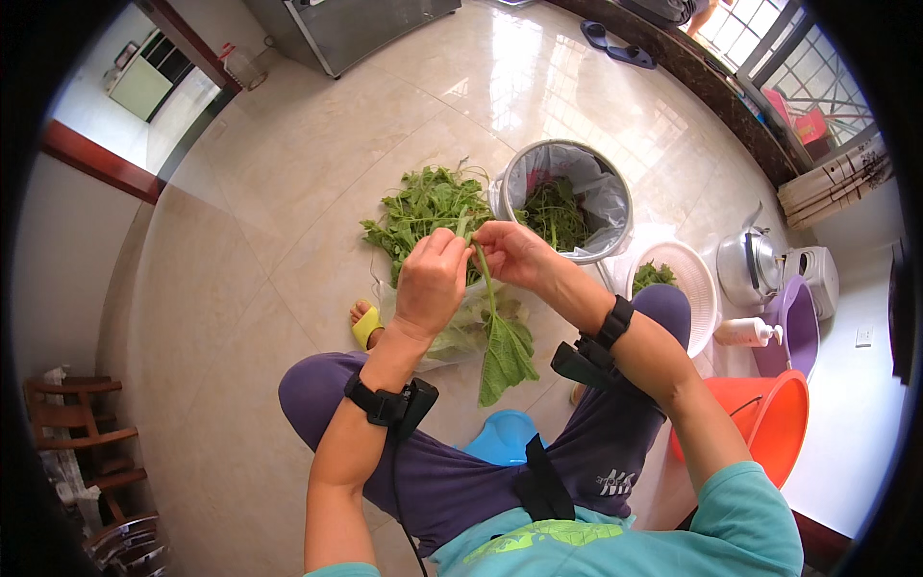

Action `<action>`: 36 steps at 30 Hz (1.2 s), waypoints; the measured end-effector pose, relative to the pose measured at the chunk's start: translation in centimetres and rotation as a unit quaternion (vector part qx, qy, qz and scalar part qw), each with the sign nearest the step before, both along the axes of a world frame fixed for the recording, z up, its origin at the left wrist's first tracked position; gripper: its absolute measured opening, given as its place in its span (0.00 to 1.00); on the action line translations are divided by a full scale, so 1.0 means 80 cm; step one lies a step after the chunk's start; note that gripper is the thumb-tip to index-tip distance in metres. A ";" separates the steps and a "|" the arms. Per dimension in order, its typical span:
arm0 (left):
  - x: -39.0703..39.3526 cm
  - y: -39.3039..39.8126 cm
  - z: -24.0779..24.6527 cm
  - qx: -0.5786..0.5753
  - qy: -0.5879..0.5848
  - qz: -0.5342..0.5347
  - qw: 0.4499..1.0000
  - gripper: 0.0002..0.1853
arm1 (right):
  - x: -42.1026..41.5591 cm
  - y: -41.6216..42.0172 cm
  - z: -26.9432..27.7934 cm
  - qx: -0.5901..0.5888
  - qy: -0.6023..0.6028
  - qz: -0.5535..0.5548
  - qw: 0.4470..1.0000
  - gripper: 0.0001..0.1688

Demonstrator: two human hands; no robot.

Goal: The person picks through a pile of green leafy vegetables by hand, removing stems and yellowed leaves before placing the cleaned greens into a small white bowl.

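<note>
Between my hands is a leafy green vine shoot; its stalk runs from my fingers down to one broad leaf [505, 357] that hangs toward me. My left hand [434, 278] is closed around the thick upper stem. The fingertips of my right hand [513, 252] pinch the thinner stalk right beside it. Behind my hands a heap of leafy vines [425, 205] lies on a clear plastic bag [454, 339] on the floor. Just past my right hand stands a bin [626, 198] lined with a plastic bag, holding stringy green trimmings [554, 216].
Right of my knee a pale plastic basket [705, 288] holds some leaves. Near it are a metal kettle [746, 263], a pump bottle [746, 332], a purple basin [799, 324] and an orange bucket [782, 425]. Dark slippers [616, 47] lie at the far right; wooden furniture [79, 425] stands left.
</note>
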State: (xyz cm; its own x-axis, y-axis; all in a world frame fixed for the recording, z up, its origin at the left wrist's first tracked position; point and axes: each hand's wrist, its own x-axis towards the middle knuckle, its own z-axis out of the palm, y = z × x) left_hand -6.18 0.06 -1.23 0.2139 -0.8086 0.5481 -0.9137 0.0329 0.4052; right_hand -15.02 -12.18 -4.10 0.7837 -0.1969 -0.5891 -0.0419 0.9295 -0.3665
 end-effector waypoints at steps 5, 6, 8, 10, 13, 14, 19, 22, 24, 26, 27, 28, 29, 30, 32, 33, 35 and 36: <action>-0.005 0.001 -0.001 0.004 -0.011 0.001 1.000 0.05 | -0.001 0.006 -0.004 0.028 0.004 -0.028 0.999 0.08; -0.006 0.002 -0.002 0.005 -0.011 0.002 1.000 0.05 | -0.002 0.007 -0.007 0.030 0.005 -0.028 0.999 0.08; -0.008 0.003 -0.003 0.006 -0.007 0.000 1.000 0.05 | -0.004 0.007 -0.014 0.049 0.000 -0.020 0.999 0.07; -0.009 0.007 -0.004 0.008 -0.009 -0.007 1.000 0.04 | -0.008 0.010 -0.007 0.034 -0.009 -0.025 0.999 0.06; -0.015 0.014 -0.002 0.012 -0.016 -0.027 0.999 0.04 | -0.019 -0.019 -0.006 -0.021 -0.100 -0.046 0.994 0.05; -0.017 0.018 -0.007 0.016 -0.016 -0.033 0.999 0.04 | -0.024 -0.034 -0.008 -0.053 -0.092 -0.063 0.992 0.05; -0.006 0.023 -0.007 0.041 0.007 -0.017 0.999 0.04 | -0.043 -0.050 0.018 -0.228 -0.097 -0.091 0.965 0.06; 0.002 0.026 -0.018 0.081 -0.001 -0.016 0.997 0.03 | -0.064 -0.086 0.031 -0.255 -0.116 -0.169 0.945 0.08; 0.008 0.025 -0.028 0.100 -0.010 -0.014 0.995 0.03 | -0.086 -0.113 0.045 -0.275 -0.112 -0.241 0.924 0.08; 0.015 0.025 -0.038 0.120 -0.018 -0.005 0.993 0.03 | -0.116 -0.142 0.055 -0.295 -0.127 -0.310 0.895 0.10; 0.015 0.021 -0.044 0.126 -0.016 -0.006 0.992 0.03 | -0.137 -0.155 0.062 -0.319 -0.121 -0.348 0.873 0.10; 0.016 0.020 -0.048 0.134 -0.016 -0.003 0.991 0.03 | -0.154 -0.165 0.069 -0.325 -0.108 -0.381 0.859 0.11; 0.017 0.019 -0.053 0.143 -0.016 0.000 0.990 0.03 | -0.170 -0.173 0.074 -0.330 -0.094 -0.415 0.843 0.11; 0.018 0.020 -0.057 0.152 -0.015 0.000 0.988 0.03 | -0.182 -0.174 0.079 -0.328 -0.115 -0.420 0.838 0.12; 0.020 0.019 -0.070 0.175 -0.015 -0.002 0.984 0.04 | -0.195 -0.172 0.079 -0.323 -0.099 -0.423 0.841 0.10; 0.019 0.016 -0.078 0.185 -0.014 -0.007 0.983 0.04 | -0.200 -0.167 0.081 -0.328 -0.083 -0.419 0.842 0.10; 0.017 0.015 -0.091 0.255 0.001 -0.009 0.967 0.06 | -0.196 -0.152 0.073 -0.371 -0.067 -0.346 0.859 0.10; 0.011 0.013 -0.097 0.289 0.011 -0.015 0.957 0.07 | -0.189 -0.136 0.075 -0.401 -0.021 -0.327 0.855 0.10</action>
State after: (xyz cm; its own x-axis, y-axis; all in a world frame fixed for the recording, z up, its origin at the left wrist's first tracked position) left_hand -5.26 1.07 -8.97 0.1924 -0.9813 0.0024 -0.9067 -0.1768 0.3830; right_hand -30.15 -23.09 1.92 0.3678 -0.9293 -0.0329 0.4198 0.1975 -0.8859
